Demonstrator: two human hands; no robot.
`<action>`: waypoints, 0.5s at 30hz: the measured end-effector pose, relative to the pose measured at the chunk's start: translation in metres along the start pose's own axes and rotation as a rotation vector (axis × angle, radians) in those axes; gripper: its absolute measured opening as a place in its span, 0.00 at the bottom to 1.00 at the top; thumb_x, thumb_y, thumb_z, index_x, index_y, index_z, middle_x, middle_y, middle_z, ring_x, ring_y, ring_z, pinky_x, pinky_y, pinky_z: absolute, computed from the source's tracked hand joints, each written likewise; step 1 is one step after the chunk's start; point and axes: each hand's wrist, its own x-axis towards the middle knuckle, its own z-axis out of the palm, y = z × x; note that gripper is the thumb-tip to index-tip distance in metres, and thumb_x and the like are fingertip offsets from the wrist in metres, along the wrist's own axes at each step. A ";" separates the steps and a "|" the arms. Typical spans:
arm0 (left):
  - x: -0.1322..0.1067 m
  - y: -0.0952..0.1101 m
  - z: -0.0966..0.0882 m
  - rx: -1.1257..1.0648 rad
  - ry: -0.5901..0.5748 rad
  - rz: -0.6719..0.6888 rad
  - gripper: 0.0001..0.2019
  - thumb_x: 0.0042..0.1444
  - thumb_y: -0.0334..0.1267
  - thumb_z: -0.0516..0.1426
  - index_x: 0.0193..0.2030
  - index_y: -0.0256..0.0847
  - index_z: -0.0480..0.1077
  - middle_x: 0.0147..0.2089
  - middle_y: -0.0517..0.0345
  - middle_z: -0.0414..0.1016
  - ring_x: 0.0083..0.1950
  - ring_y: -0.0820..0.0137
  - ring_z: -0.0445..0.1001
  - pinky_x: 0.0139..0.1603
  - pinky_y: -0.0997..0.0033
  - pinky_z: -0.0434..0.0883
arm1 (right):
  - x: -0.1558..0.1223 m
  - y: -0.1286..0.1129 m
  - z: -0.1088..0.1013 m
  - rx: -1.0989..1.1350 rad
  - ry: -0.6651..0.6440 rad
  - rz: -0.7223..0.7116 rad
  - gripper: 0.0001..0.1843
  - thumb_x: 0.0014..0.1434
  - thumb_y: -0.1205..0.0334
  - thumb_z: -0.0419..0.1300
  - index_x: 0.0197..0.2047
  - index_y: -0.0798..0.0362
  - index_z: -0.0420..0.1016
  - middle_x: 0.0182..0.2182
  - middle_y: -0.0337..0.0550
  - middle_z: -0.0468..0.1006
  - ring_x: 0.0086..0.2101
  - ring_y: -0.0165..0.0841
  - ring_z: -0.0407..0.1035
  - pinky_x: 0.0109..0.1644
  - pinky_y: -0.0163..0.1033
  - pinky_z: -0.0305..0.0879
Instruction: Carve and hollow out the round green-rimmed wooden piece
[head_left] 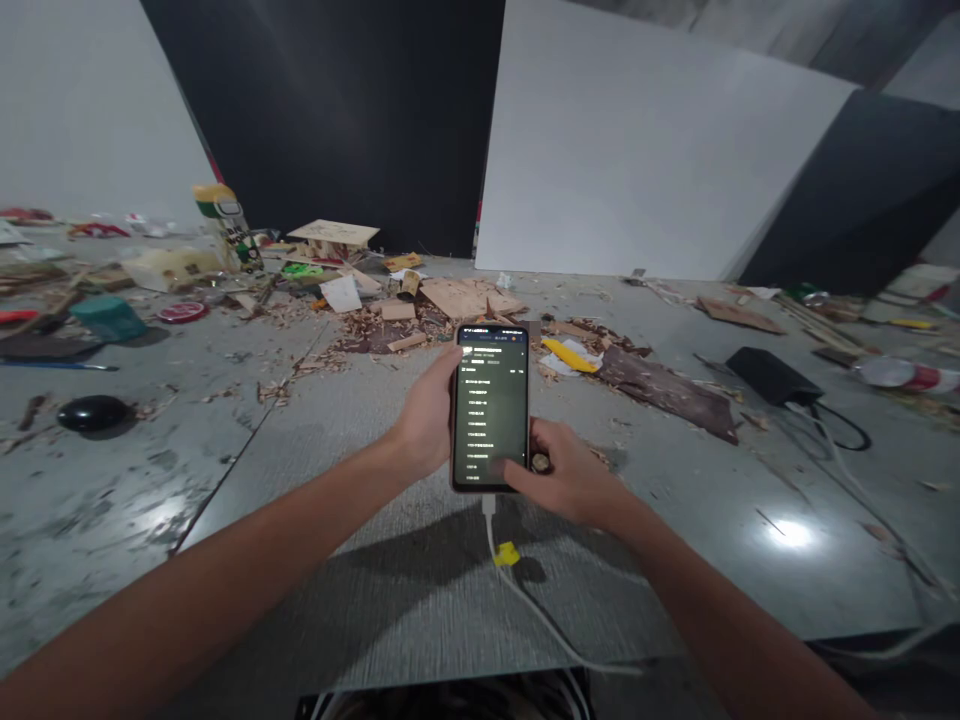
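A smartphone (489, 415) is held upright above the table, its dark screen showing a list of text lines too small to read. My left hand (429, 415) grips its left edge, with the fingers hidden behind it. On the lower right side, my right hand (566, 470) holds the phone too, and its thumb lies over the bottom of the screen. A white charging cable (517, 590) is plugged into the phone's lower end and trails down to the table's front edge. Something small and yellow (507, 554) is on the cable.
Wood shavings (360, 340) and scraps litter the grey table (337, 560). A piece of bark (667, 390) and a black power adapter (769, 375) lie to the right. At left are a black computer mouse (94, 413), a teal lump (111, 318) and a yellow-capped bottle (229, 228). Panels (637, 140) stand behind.
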 end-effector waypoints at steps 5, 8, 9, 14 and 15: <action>-0.001 0.001 0.003 0.002 0.009 -0.004 0.14 0.65 0.45 0.50 0.39 0.38 0.71 0.31 0.54 0.76 0.30 0.64 0.76 0.36 0.61 0.76 | 0.000 -0.001 0.000 0.026 -0.010 -0.022 0.04 0.58 0.64 0.59 0.35 0.54 0.75 0.31 0.40 0.80 0.30 0.31 0.72 0.30 0.34 0.61; -0.002 0.001 0.004 0.003 0.004 0.003 0.14 0.65 0.45 0.50 0.39 0.39 0.71 0.31 0.54 0.76 0.29 0.65 0.76 0.35 0.62 0.75 | 0.000 -0.002 -0.001 0.024 -0.012 -0.012 0.04 0.58 0.64 0.60 0.36 0.54 0.74 0.32 0.40 0.81 0.30 0.31 0.72 0.31 0.34 0.61; -0.002 0.002 0.004 0.000 0.011 0.006 0.13 0.64 0.44 0.51 0.39 0.39 0.71 0.30 0.55 0.76 0.29 0.65 0.75 0.35 0.62 0.75 | 0.000 -0.002 -0.001 0.014 -0.011 -0.006 0.04 0.57 0.64 0.60 0.36 0.54 0.74 0.32 0.40 0.80 0.30 0.31 0.72 0.31 0.34 0.61; -0.002 0.002 0.004 -0.015 0.031 0.014 0.10 0.62 0.44 0.54 0.39 0.40 0.70 0.28 0.58 0.74 0.28 0.65 0.75 0.35 0.62 0.74 | -0.001 -0.002 -0.003 -0.022 -0.051 -0.018 0.10 0.58 0.60 0.61 0.42 0.54 0.73 0.35 0.44 0.80 0.31 0.33 0.71 0.32 0.36 0.62; -0.002 0.002 0.004 -0.018 0.025 0.014 0.10 0.61 0.44 0.54 0.38 0.40 0.70 0.28 0.58 0.74 0.28 0.65 0.75 0.35 0.63 0.74 | -0.002 -0.002 -0.003 -0.018 -0.067 -0.026 0.12 0.58 0.60 0.61 0.44 0.54 0.73 0.37 0.44 0.80 0.32 0.34 0.72 0.33 0.36 0.63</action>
